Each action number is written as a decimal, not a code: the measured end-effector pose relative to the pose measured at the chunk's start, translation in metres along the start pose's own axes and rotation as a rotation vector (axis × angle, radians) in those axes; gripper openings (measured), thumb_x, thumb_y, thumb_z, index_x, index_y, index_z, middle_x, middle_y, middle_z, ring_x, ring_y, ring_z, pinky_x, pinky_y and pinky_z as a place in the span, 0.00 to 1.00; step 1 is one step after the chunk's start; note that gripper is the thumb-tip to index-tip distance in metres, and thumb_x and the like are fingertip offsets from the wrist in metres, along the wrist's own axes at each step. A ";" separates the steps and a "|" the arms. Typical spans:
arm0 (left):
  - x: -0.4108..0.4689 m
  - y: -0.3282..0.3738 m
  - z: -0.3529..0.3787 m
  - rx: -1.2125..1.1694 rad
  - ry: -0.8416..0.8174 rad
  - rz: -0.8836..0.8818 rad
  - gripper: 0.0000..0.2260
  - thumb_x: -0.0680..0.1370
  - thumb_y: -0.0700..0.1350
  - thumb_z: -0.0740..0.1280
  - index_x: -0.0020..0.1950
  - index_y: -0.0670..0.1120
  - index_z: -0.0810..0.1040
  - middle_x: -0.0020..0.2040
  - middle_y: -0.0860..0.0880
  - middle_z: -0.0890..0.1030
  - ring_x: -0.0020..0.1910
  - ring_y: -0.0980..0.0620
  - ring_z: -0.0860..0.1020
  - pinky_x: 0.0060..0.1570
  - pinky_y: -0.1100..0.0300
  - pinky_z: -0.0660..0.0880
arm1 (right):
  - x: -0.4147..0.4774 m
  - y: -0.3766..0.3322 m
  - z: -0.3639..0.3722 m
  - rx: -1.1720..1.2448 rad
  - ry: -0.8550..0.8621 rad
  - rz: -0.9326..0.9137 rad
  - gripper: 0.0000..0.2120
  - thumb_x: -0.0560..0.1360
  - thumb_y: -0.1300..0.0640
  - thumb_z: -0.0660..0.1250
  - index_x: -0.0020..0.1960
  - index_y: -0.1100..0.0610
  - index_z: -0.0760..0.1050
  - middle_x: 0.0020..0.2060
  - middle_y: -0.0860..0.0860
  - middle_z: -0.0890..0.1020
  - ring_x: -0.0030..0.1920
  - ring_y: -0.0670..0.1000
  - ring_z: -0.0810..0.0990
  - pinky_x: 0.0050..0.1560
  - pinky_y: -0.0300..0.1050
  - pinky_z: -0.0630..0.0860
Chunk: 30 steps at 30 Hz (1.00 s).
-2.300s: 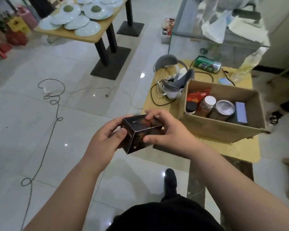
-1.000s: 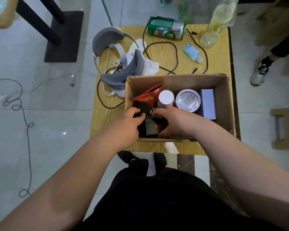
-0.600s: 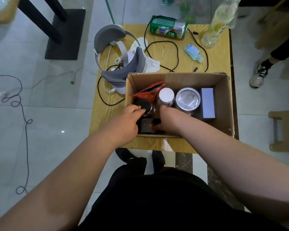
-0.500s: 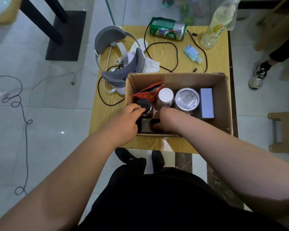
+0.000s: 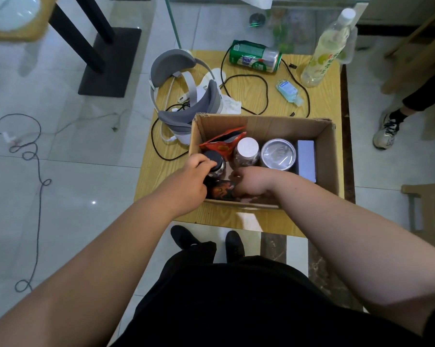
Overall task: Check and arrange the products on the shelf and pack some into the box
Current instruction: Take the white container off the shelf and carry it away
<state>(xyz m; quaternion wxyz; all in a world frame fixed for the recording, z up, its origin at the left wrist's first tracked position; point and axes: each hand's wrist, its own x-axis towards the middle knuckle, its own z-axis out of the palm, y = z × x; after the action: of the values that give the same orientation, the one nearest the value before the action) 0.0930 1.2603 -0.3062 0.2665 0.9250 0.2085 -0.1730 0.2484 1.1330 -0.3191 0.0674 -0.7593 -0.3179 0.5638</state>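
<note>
Head view, looking straight down on the yellow wooden worktop (image 5: 249,219), and the biggest thing on it is the open cardboard box (image 5: 329,156), filling the near right part and running close to the right edge. Just beyond its left wall, by the worktop's left edge, a grey-and-white headset (image 5: 186,101) lies touching the box's far left corner.

Both arms reach in over the box's near wall. The left hand (image 5: 189,181) is at the near left corner of the box, fingers curled over the near rim of the black-lidded jar (image 5: 217,164). The right hand (image 5: 251,180) is just beside it, fingers bent down onto the right end of the dark carton (image 5: 222,190); whether it is pinching or only pressing, I cannot tell, the fingertips are hidden.

At the far right corner of the worktop a clear drink bottle (image 5: 324,51) stands, leaning in this wide lens. A green can (image 5: 254,56) lies on its side along the far edge.

Inside the box, a row across the middle: silver-topped tin (image 5: 278,154), then a pale grey-blue packet (image 5: 306,159) against the right wall, a white-lidded jar (image 5: 246,152) left of the tin, and a red pouch (image 5: 221,145) propped behind the black-lidded jar. The dark carton lies flat against the near wall, between the two hands.

A black cable (image 5: 246,78) loops between can and box, and a small blue sanitiser bottle (image 5: 288,90) lies near the drink bottle.
</note>
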 end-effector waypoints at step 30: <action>-0.319 -0.093 0.046 0.225 0.730 -0.761 0.37 0.79 0.63 0.53 0.83 0.46 0.51 0.83 0.41 0.53 0.82 0.37 0.48 0.78 0.39 0.49 | -0.055 -0.211 0.207 -0.918 0.512 -1.166 0.42 0.76 0.41 0.63 0.83 0.59 0.52 0.81 0.63 0.58 0.82 0.66 0.51 0.80 0.63 0.53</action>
<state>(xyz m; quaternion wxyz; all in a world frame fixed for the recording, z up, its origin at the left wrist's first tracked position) -0.2333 1.2129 -0.2446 -0.0056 0.8071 0.5880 0.0540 -0.0322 1.2156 -0.2502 0.1031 -0.5282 -0.8409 0.0572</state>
